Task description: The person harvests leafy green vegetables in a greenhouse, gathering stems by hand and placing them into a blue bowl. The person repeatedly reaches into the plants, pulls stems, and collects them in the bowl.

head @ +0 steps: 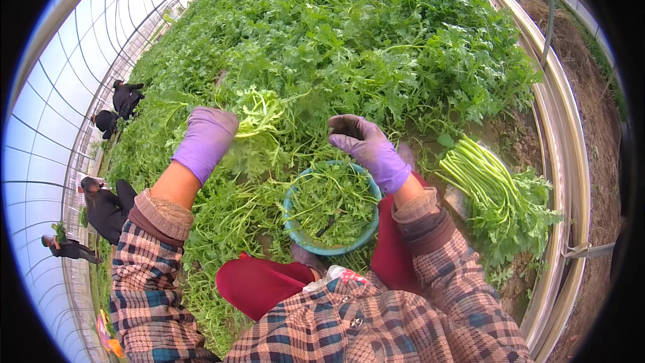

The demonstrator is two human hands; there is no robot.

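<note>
My left hand (210,128), in a purple glove, is closed around the stems of some pale leafy greens (259,116). Their lobed leaves stick out to the right of the fist. My right hand (370,146), in a matching glove with darkened fingers, is held above the far right rim of a blue tub (288,217). Its fingers are curled with the thumb apart, and I see nothing between them. Loose greens (332,206) fill much of the tub, with a small dark object (326,227) among them. To the right lies a bundle of long-stemmed greens (484,176), stems pointing away from me.
A dense bed of greens (322,45) stretches ahead. Pale rails (559,111) edge it on the right, with a grey post (550,15) rising there. A stone (456,201) sits beside the bundle. Several people (106,206) are along the left, near the greenhouse wall (40,126).
</note>
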